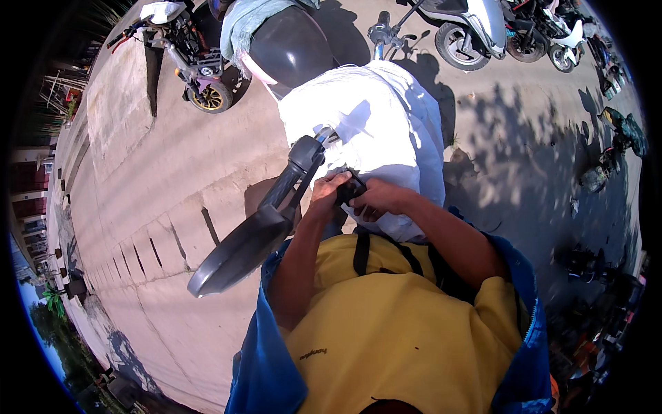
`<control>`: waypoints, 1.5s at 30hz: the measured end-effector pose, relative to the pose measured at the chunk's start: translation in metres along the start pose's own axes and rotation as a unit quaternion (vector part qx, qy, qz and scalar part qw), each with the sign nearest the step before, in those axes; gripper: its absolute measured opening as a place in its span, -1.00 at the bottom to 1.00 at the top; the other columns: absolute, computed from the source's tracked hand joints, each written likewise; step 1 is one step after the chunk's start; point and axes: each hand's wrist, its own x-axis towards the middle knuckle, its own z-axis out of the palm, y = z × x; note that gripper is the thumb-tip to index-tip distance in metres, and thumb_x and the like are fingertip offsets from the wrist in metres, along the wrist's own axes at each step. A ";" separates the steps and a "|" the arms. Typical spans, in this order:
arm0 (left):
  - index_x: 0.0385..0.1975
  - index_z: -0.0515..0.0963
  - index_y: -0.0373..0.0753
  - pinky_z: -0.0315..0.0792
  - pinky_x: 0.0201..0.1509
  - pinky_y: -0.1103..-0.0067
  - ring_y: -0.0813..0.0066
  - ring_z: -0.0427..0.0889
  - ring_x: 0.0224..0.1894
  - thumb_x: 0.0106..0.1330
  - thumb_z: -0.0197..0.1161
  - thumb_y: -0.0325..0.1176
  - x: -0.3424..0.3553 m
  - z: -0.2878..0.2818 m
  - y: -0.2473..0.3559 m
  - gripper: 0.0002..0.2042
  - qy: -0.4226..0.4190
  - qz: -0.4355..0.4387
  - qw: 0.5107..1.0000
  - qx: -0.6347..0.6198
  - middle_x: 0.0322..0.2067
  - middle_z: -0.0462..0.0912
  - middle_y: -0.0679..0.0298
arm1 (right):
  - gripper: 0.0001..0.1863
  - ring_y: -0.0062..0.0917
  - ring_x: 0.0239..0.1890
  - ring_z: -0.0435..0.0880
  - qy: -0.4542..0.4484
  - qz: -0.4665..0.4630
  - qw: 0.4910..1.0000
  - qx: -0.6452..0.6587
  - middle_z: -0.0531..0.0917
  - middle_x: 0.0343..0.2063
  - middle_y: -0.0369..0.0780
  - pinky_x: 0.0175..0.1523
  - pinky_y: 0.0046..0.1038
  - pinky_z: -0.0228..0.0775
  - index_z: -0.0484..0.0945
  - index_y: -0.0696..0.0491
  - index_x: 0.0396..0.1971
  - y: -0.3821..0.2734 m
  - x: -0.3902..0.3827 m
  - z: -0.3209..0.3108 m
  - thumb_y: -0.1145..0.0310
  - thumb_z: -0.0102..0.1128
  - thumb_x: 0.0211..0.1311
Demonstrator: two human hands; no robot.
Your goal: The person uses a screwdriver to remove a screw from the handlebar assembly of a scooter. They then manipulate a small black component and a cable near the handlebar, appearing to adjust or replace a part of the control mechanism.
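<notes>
In front of my body, both hands meet at a small black thing (352, 188) whose kind I cannot make out. My left hand (329, 194) is closed on its left side, thumb on top. From the right, my right hand (380, 199) curls its fingers around its other side, hiding part of it. Just behind the hands is a large white cloth-like cover or sack (365, 110), bright in the sun. A black handlebar grip (293, 169) sticks out from its left side, beside my left hand. A black rear-view mirror (238, 255) extends toward my left forearm.
A dark seat (293, 48) with a grey-blue cloth (245, 27) lies beyond the white cover. A motorbike (200, 69) stands at far left, and a white scooter (469, 31) at far right. Slots (157, 252) line the concrete paving at left. Dark objects crowd the right edge.
</notes>
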 end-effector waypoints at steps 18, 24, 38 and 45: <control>-0.11 0.69 -0.33 0.57 -0.05 0.36 0.16 0.76 -0.22 0.37 0.29 0.01 -0.019 0.021 0.006 -0.55 0.162 0.120 0.884 0.421 -0.29 0.76 0.01 | -0.54 -0.37 -0.25 0.73 0.112 -0.136 0.974 -0.141 0.76 -0.31 -0.11 -0.06 -0.29 0.54 0.68 0.21 -0.25 0.025 0.029 0.013 0.11 0.54 0.08; -0.27 0.72 -0.35 0.53 -0.28 0.49 0.48 0.66 -0.42 0.44 0.27 0.01 -0.011 0.012 0.004 -0.56 0.130 0.124 0.926 0.333 -0.48 0.71 0.21 | -0.59 -0.42 -0.32 0.70 0.090 -0.117 0.976 -0.160 0.73 -0.37 -0.13 -0.14 -0.32 0.52 0.66 0.24 -0.27 0.012 0.016 0.002 0.12 0.43 0.20; -0.39 0.70 -0.34 0.44 -0.40 0.61 0.67 0.54 -0.51 0.52 0.24 0.01 0.024 -0.019 -0.015 -0.54 0.077 0.069 0.980 0.169 -0.51 0.66 0.35 | -0.72 -0.25 -0.44 0.71 0.143 -0.085 0.954 -0.250 0.68 -0.53 -0.07 -0.19 -0.25 0.55 0.66 0.20 -0.31 -0.026 -0.032 -0.011 0.30 0.07 0.37; -0.37 0.71 -0.37 0.40 -0.38 0.59 0.70 0.46 -0.48 0.52 0.24 0.01 0.018 -0.017 -0.011 -0.52 0.077 0.089 0.977 0.178 -0.52 0.61 0.41 | -0.77 0.01 -0.15 0.71 0.240 -0.118 0.854 -0.447 0.73 -0.26 0.06 -0.02 -0.02 0.52 0.67 0.16 -0.28 -0.035 -0.027 0.019 0.41 0.03 0.30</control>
